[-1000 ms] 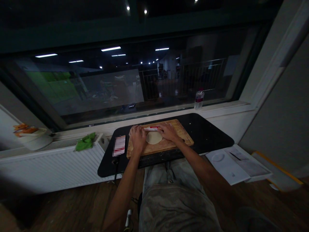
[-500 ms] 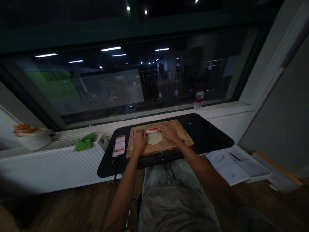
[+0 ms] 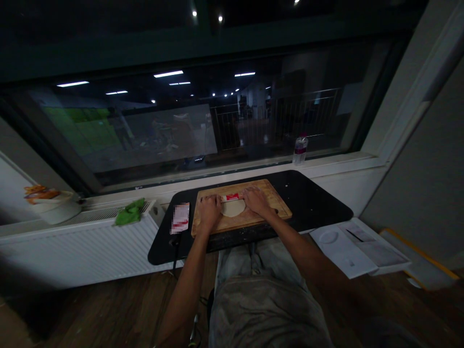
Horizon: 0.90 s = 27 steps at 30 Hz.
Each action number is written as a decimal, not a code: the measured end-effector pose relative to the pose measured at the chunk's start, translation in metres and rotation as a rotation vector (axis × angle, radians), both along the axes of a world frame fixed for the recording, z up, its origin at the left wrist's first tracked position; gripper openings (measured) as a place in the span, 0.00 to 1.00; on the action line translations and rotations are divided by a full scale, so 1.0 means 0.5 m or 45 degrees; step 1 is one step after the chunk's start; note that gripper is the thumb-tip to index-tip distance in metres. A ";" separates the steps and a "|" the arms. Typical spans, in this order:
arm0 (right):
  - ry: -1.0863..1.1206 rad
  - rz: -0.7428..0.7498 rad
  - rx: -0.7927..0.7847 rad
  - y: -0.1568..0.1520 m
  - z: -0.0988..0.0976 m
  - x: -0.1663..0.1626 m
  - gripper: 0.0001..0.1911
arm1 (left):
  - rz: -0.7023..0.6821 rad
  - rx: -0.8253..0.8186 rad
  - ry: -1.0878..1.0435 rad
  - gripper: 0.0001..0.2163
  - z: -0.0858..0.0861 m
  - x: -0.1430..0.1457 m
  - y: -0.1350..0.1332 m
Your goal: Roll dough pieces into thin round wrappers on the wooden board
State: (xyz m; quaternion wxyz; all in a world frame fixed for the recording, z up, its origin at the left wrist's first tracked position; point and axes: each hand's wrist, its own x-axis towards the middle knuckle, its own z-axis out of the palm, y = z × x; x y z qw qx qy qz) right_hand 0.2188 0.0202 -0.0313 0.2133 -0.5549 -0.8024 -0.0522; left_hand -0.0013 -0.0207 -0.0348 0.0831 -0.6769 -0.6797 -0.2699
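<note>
A flat round of pale dough (image 3: 233,209) lies on a wooden cutting board (image 3: 275,204) on a black table (image 3: 315,200). Across the dough's far edge rests a slim cylinder with a red and white label (image 3: 232,197), used as a roller. My left hand (image 3: 209,212) has its fingers curled over the roller's left end. My right hand (image 3: 256,200) is curled over the right end. Both hands hide the roller's tips and the sides of the dough.
A red and white packet (image 3: 180,218) lies on the table left of the board. A green cloth (image 3: 128,213) sits on the radiator, a bowl (image 3: 54,208) further left. A water bottle (image 3: 299,149) stands on the sill. White sheets (image 3: 357,244) lie low at the right.
The roller and both hands have come a little towards me, from the board's far edge onto the dough's far edge. The view has shifted slightly.
</note>
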 end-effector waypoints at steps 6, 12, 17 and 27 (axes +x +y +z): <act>-0.036 -0.032 -0.016 -0.023 0.001 0.004 0.21 | 0.005 -0.032 0.032 0.25 0.004 0.005 -0.020; -0.056 -0.059 -0.001 -0.053 0.011 0.014 0.23 | 0.007 -0.033 0.068 0.23 0.007 0.013 -0.045; -0.057 -0.103 -0.025 -0.086 0.027 0.017 0.22 | -0.006 -0.034 0.060 0.24 0.007 0.016 -0.061; 0.026 -0.108 -0.008 -0.113 0.021 0.033 0.22 | -0.134 -0.001 -0.046 0.21 -0.002 0.008 -0.094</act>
